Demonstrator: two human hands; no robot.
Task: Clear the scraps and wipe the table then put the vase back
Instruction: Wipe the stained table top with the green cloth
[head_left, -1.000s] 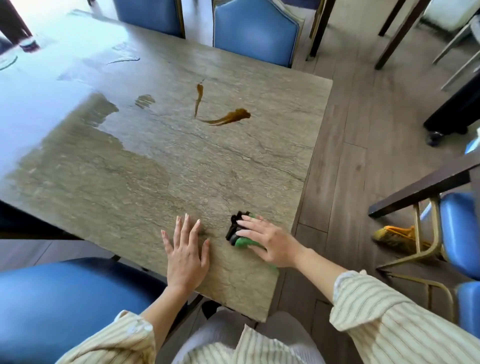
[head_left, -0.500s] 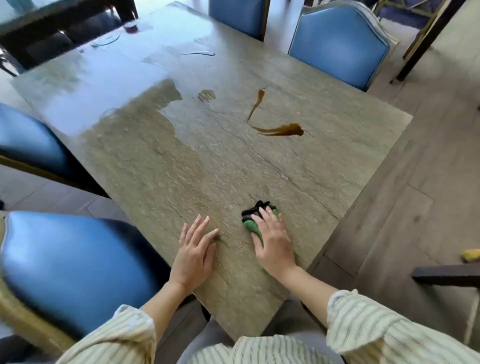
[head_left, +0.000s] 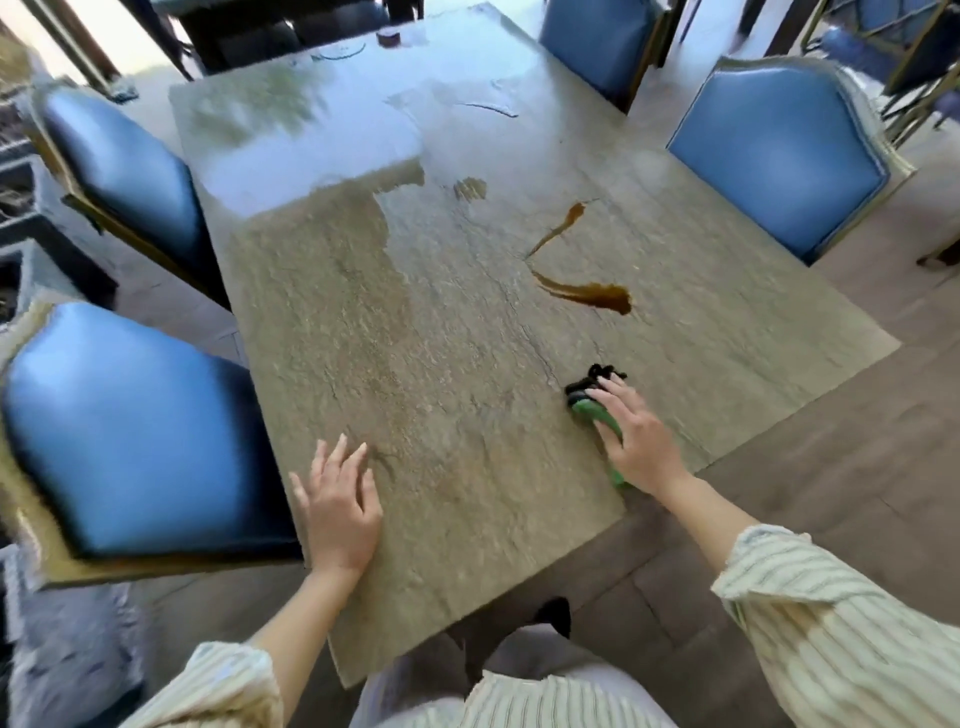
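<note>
My right hand (head_left: 636, 434) lies flat on a green and black cloth (head_left: 589, 395) and presses it onto the stone table (head_left: 415, 338) near its right edge. A brown liquid spill (head_left: 597, 295) streaks the tabletop beyond the cloth, with a thinner brown streak (head_left: 558, 228) and a small wet patch (head_left: 470, 188) farther off. My left hand (head_left: 340, 501) rests flat near the table's near edge, fingers apart, holding nothing. No vase is in view.
Blue padded chairs stand around the table: two on the left (head_left: 130, 431) (head_left: 124, 171), two at the far right (head_left: 774, 156) (head_left: 597, 36). A small dark round object (head_left: 388, 37) sits at the table's far end. Wooden floor (head_left: 831, 441) lies to the right.
The view has swung left, so more of the table and left chairs show. My right hand and the cloth have slid a little right along the tabletop. My left hand stays flat.
</note>
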